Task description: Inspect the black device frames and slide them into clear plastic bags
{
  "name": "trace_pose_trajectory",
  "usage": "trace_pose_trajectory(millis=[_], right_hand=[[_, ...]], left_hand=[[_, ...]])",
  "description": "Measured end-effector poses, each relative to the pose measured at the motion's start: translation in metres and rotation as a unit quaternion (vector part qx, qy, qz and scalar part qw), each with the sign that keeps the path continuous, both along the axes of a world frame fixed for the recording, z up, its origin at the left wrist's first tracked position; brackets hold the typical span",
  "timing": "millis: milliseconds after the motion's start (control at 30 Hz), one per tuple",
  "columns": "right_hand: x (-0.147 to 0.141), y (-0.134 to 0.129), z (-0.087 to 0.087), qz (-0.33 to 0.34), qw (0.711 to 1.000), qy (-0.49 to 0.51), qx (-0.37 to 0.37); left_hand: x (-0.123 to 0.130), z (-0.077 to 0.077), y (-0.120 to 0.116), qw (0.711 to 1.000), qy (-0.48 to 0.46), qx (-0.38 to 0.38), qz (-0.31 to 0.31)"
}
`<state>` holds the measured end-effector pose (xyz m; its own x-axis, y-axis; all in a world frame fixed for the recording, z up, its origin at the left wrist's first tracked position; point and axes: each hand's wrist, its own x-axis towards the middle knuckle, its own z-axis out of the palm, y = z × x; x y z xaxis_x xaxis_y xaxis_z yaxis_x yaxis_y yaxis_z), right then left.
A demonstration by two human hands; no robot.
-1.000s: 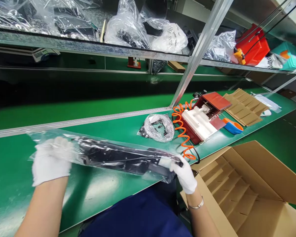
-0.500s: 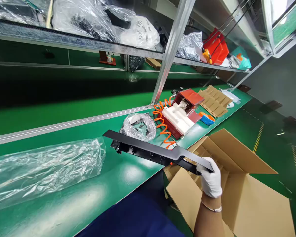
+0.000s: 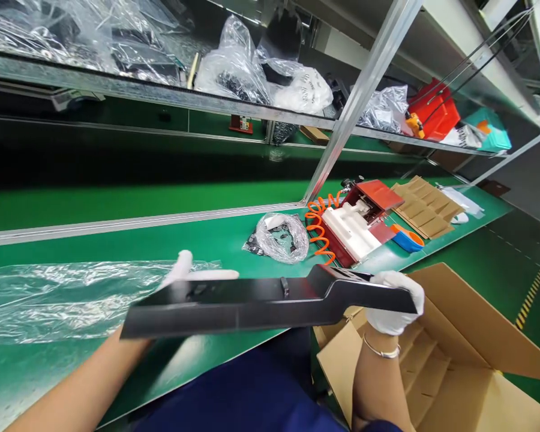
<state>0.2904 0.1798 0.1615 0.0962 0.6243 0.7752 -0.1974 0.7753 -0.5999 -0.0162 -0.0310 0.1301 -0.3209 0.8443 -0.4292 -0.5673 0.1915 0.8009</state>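
A long black plastic part [image 3: 252,309] spans the view above the front edge of the green table. Its right end is in the grip of my right hand [image 3: 396,302], which wears a white glove. Behind its left end is my left hand [image 3: 193,271], also white-gloved, with thumb and a finger spread apart; the rest is hidden by the part, so contact is unclear. A clear plastic bag [image 3: 72,300] lies flat on the table, partly behind my left hand. Beyond the part sits a wrapped coil of cable [image 3: 282,238].
A red and white machine [image 3: 353,231] with an orange coiled hose [image 3: 315,225] stands on the table [image 3: 225,240]. Near it are a blue and orange roll [image 3: 407,238] and cardboard dividers [image 3: 427,207]. An open carton [image 3: 459,318] is at the lower right. Bagged items line the shelf above.
My left hand has come into view behind the part's left end. The part has turned to lie more level and nearer, still in my right hand. The camera view has shifted left.
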Motion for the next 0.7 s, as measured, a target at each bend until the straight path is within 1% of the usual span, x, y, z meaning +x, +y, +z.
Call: trace_pose_trajectory(millis=[33, 67, 100, 133, 167, 200, 233, 267, 333, 400, 433, 467, 500, 567, 600, 633, 667, 700], right_hand=[[-0.007, 0.002, 0.003, 0.007, 1.000, -0.002, 0.004], [-0.014, 0.004, 0.006, 0.012, 1.000, -0.002, 0.009], [-0.023, 0.007, 0.008, 0.019, 1.000, -0.005, 0.007], [-0.032, 0.010, 0.010, 0.031, 0.999, -0.012, -0.003], [-0.041, 0.014, 0.011, 0.044, 0.999, -0.023, -0.017], [-0.052, 0.019, 0.012, 0.065, 0.996, -0.035, -0.043], [-0.062, 0.023, 0.011, 0.089, 0.992, -0.045, -0.075], [-0.073, 0.026, 0.009, 0.114, 0.986, -0.051, -0.109], [-0.091, 0.029, 0.002, 0.163, 0.969, -0.057, -0.176], [-0.103, 0.022, -0.010, 0.213, 0.946, -0.077, -0.230], [-0.108, 0.015, -0.017, 0.250, 0.929, -0.095, -0.256], [-0.111, 0.005, -0.025, 0.299, 0.902, -0.116, -0.289], [-0.115, -0.007, -0.032, 0.354, 0.867, -0.137, -0.323], [-0.121, -0.037, -0.044, 0.463, 0.784, -0.176, -0.373], [-0.125, -0.053, -0.048, 0.501, 0.753, -0.193, -0.379], [-0.129, -0.068, -0.050, 0.523, 0.736, -0.211, -0.373], [-0.133, -0.082, -0.051, 0.527, 0.736, -0.229, -0.358], [-0.138, -0.095, -0.050, 0.516, 0.747, -0.248, -0.338]], left_hand=[[0.007, 0.005, 0.005, 0.995, -0.023, 0.009, -0.094], [0.013, 0.010, 0.008, 0.978, -0.029, 0.033, -0.204], [0.018, 0.015, 0.012, 0.951, -0.010, 0.070, -0.301], [0.022, 0.019, 0.015, 0.923, 0.034, 0.113, -0.366], [0.025, 0.021, 0.019, 0.903, 0.087, 0.151, -0.393], [0.027, 0.021, 0.022, 0.899, 0.140, 0.178, -0.376], [0.029, 0.020, 0.026, 0.904, 0.173, 0.191, -0.340], [0.030, 0.019, 0.028, 0.917, 0.183, 0.191, -0.298], [0.029, 0.016, 0.030, 0.944, 0.166, 0.168, -0.231], [0.025, 0.018, 0.027, 0.963, 0.144, 0.141, -0.178], [0.023, 0.021, 0.025, 0.973, 0.132, 0.127, -0.144], [0.020, 0.024, 0.023, 0.981, 0.121, 0.117, -0.097], [0.017, 0.028, 0.021, 0.986, 0.113, 0.113, -0.044], [0.011, 0.035, 0.022, 0.983, 0.118, 0.125, 0.064], [0.009, 0.036, 0.023, 0.974, 0.133, 0.138, 0.116], [0.007, 0.036, 0.026, 0.963, 0.156, 0.148, 0.163], [0.006, 0.035, 0.029, 0.949, 0.183, 0.152, 0.205], [0.005, 0.032, 0.032, 0.935, 0.211, 0.149, 0.242]])
